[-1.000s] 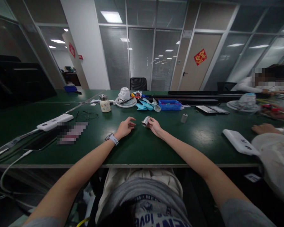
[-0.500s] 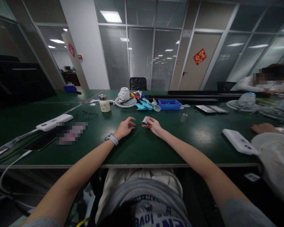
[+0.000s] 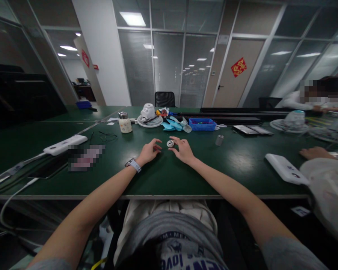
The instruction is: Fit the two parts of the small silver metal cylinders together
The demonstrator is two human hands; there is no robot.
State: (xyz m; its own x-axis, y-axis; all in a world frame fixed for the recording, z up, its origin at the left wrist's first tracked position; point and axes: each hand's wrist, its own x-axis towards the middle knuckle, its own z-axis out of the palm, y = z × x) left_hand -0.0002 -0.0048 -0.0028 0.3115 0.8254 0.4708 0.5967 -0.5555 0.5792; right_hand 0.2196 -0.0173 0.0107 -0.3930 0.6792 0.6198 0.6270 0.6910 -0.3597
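Note:
A small round silver metal part stands on the green table with its ringed end showing, in front of me between my two hands. My right hand is right beside it, thumb and index finger spread around it and seemingly apart from it. To the left, my left hand rests at the table with fingers loosely curved and apart, holding nothing; a watch is on that wrist. A second silver cylinder stands upright off to the right of my right hand.
Behind the hands are blue fan blades, a white fan housing, a blue bin and a cream bottle. White power strips lie left and right. A co-worker's arm rests at the right.
The metal part, held tilted in my right hand before, now stands on the table with its end facing me. My right fingers have spread apart. My left hand stays put.

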